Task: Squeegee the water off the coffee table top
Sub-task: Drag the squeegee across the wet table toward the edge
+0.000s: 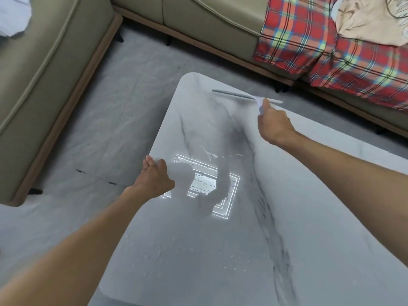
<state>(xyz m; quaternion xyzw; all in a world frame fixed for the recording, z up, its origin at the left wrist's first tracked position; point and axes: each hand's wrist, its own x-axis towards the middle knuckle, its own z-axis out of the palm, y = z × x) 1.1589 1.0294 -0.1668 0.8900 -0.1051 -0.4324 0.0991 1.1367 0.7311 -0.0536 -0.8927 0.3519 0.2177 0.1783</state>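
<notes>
Down low, closest to the person, small water drops (176, 250) sit on the white and grey tabletop (309, 195), which has dark wavy lines running across it. A bit further on, a bright patch of light (203, 184) shines on the top, with little dark specks inside it. Just beside that patch, the left hand (154, 175) holds the left edge of the tabletop. Its grip is curled over the edge, with the thumb on top and the fingers wrapped down the side. Further away, the right hand (273, 124) reaches out over the far part of the tabletop. Its grip is closed tight round the handle of a squeegee (234, 94), with the thumb pointing up along the handle. The long thin blade of the squeegee lies across the far end of the tabletop, close to the far edge, but it is too blurry to tell if it touches the top. Past the tabletop is a grey floor (99, 140). Beyond that stands a tan sofa (198, 25) that bends round the corner. A red checked blanket (309, 40) hangs over its right part, and a pale cloth (371, 21) lies on the blanket.
</notes>
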